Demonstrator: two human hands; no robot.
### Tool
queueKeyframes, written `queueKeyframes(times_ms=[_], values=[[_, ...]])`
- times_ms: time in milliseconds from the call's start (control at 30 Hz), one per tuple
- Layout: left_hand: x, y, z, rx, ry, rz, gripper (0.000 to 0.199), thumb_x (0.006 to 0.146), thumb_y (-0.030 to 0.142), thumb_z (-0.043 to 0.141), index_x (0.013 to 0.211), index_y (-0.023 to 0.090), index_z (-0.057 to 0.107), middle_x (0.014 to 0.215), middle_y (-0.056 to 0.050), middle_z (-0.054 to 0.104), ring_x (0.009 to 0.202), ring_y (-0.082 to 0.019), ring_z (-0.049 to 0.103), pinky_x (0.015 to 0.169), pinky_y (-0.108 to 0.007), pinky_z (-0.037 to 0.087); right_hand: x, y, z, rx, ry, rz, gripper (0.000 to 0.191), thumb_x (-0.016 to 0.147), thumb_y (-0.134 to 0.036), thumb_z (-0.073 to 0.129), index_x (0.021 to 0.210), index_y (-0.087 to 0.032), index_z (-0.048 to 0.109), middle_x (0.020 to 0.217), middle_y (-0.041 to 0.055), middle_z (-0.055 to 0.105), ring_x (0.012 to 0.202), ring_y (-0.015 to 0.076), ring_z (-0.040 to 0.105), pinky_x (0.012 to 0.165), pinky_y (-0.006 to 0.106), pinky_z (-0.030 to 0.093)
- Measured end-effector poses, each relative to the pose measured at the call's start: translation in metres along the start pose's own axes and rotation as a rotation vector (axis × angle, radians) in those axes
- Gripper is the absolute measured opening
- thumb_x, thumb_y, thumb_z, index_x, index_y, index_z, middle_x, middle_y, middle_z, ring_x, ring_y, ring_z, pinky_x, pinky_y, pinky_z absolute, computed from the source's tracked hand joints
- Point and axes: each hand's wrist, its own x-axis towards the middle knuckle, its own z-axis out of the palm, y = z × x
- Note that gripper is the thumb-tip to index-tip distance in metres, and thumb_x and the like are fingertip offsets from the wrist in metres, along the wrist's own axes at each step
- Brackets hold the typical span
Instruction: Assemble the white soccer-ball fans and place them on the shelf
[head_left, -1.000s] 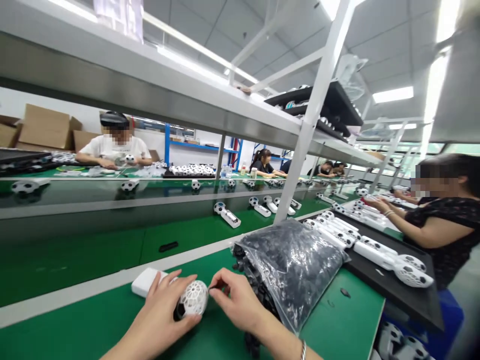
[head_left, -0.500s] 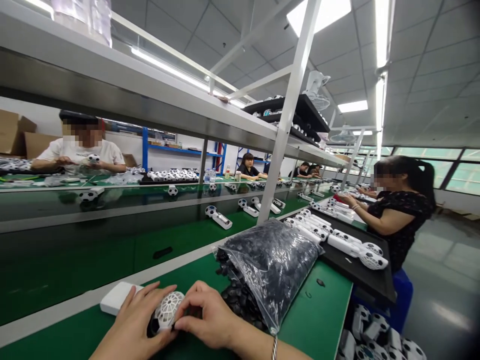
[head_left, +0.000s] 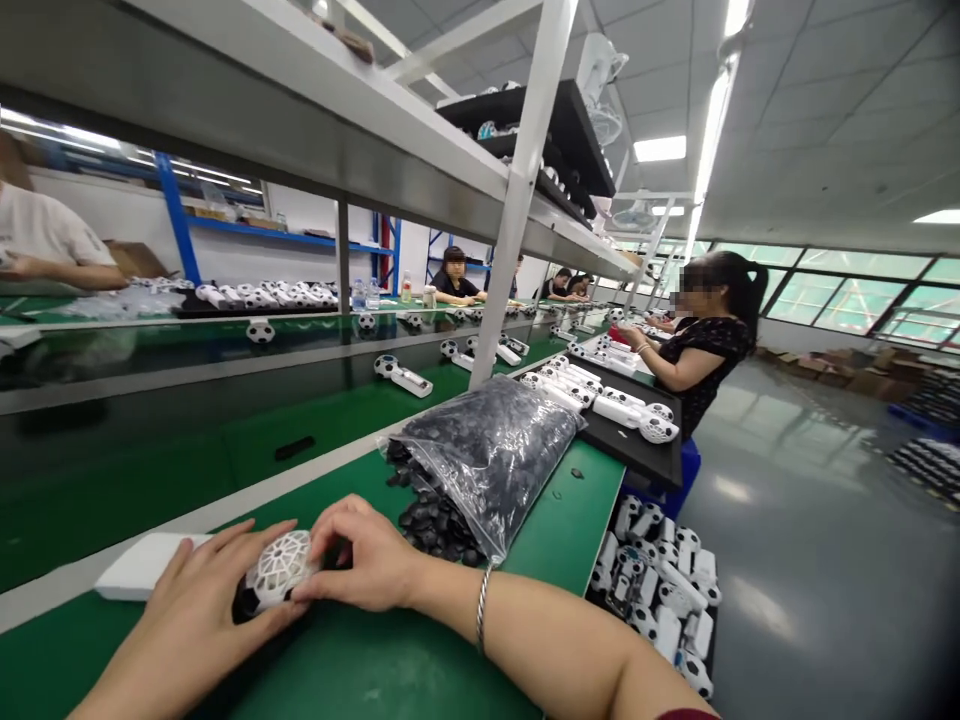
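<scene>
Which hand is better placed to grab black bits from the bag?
Probably the right: the right hand sits beside the spilled black pieces, while the left hand is farther away, cupping the white lattice ball.

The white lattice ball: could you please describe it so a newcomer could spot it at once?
On the nearest green bench, find the person's left hand and right hand. The white lattice ball sits between them, black underneath, the only ball they touch.

A plastic bag (head_left: 487, 450) of black parts lies beside a black tray (head_left: 637, 450)
</scene>
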Motion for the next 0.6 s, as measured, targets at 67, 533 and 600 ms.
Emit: queueKeyframes(times_ms=[67,533,600], values=[[0.0,0.006,-0.004,-0.018,0.0,-0.019,0.062,0.067,0.062,0.051,0.117,0.024,0.052,0.114,-0.01,0.056,0.114,-0.037,0.04,0.094,-0.053,0.03,0.0,0.002,0.0,0.033,-0.025,0.071,0.049,0.057,-0.033,0.075,0.099,-0.022,0.053,0.109,0.0031,0.051,0.1,0.0159,0.051,0.069,0.022,0.048],[0.001,0.027,-0.025,-0.152,-0.12,0.051,0.067,0.068,0.055,0.057,0.122,0.018,0.045,0.122,-0.009,0.051,0.12,-0.031,0.034,0.102,-0.049,0.018,0.0,-0.001,-0.008,0.111,-0.173,0.14,0.041,0.072,-0.027,0.063,0.108,-0.018,0.045,0.111,0.0079,0.051,0.103,0.0169,0.05,0.069,0.024,0.048],[0.001,0.027,-0.025,-0.158,-0.097,0.06,0.067,0.067,0.056,0.059,0.122,0.019,0.046,0.121,-0.009,0.052,0.118,-0.03,0.035,0.101,-0.049,0.019,-0.001,-0.002,-0.008,0.06,-0.182,0.112,0.04,0.074,-0.028,0.061,0.11,-0.019,0.045,0.112,0.008,0.049,0.104,0.0167,0.049,0.068,0.024,0.048]])
